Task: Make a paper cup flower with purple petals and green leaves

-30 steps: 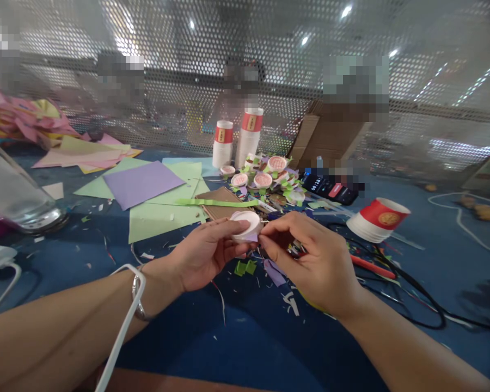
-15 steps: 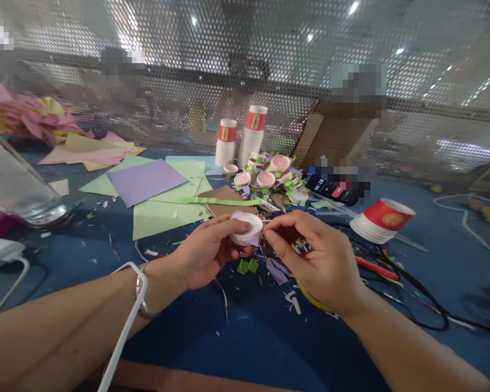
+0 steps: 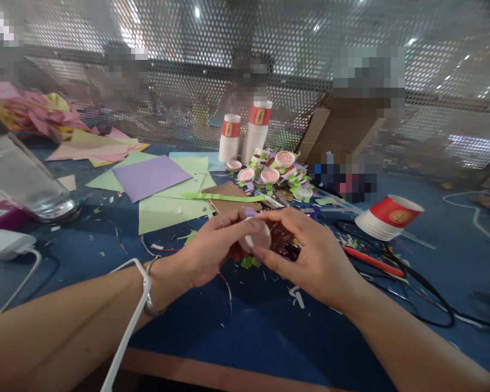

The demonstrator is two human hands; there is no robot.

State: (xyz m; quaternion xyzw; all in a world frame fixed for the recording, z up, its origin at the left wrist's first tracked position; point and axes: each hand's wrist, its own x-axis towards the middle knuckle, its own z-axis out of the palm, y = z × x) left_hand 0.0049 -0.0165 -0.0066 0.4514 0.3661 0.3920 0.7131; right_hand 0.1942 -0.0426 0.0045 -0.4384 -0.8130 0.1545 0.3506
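Observation:
My left hand (image 3: 218, 242) grips a small white round disc (image 3: 258, 235) with a rim, like a cut-off paper cup bottom. A bit of purple paper shows at its upper edge. From the other side my right hand (image 3: 310, 253) closes on the same disc, thumb at the lower rim and index finger at the top. The disc's underside and some fingertips are hidden. Just beyond the hands is a piece of brown cardboard (image 3: 228, 196) with a bright green paper strip (image 3: 222, 197) across it. Scraps of green paper (image 3: 250, 262) lie below the disc.
Behind stand two stacks of paper cups (image 3: 230, 139), beside a pile of similar discs (image 3: 270, 175) with red print. Purple paper (image 3: 151, 177) and green sheets lie left, near a glass (image 3: 32, 179). A tilted cup (image 3: 390, 218), red-handled tool (image 3: 373, 261) and black cable (image 3: 424, 291) lie right.
My right hand has moved left, from a pinch beside the disc to holding its rim. The disc has tilted, and the whole view has shifted slightly.

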